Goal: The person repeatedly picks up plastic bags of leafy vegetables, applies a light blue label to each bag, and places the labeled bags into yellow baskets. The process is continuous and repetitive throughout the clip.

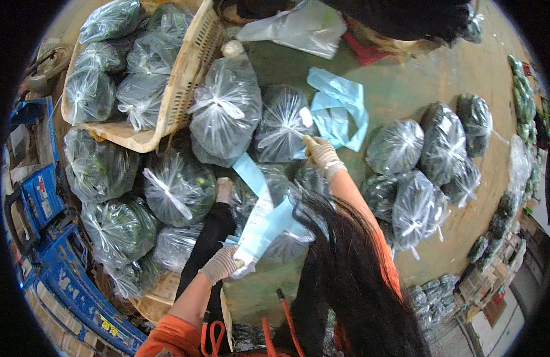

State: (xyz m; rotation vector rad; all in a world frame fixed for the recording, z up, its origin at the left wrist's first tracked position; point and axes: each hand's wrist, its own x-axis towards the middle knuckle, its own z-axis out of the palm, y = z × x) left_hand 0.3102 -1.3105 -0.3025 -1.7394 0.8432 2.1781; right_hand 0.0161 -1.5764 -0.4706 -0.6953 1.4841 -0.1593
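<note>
My left hand (pixel 219 264), in a striped knit glove, grips a strip of white labels (pixel 257 214) on light-blue backing paper. That strip loops up over the bags in front of me. My right hand (pixel 323 156), gloved too, pinches the tied end of a clear plastic bag (pixel 281 120) holding dark green produce. A small white label (pixel 305 117) shows on that bag, just above my fingers. Beyond my right hand lies a crumpled length of blue backing (pixel 339 109). Left of this bag stands a larger tied bag (pixel 223 107). Long dark hair hides part of my right arm.
A yellowish plastic crate (pixel 185 85) of tied bags stands upper left. More bags (pixel 179 187) crowd my left foot, others (pixel 418 165) stand right on the green floor (pixel 418 85). A blue pallet jack (pixel 78 285) is at left. Another person (pixel 391 18) is ahead, beside clear sheeting (pixel 302 26).
</note>
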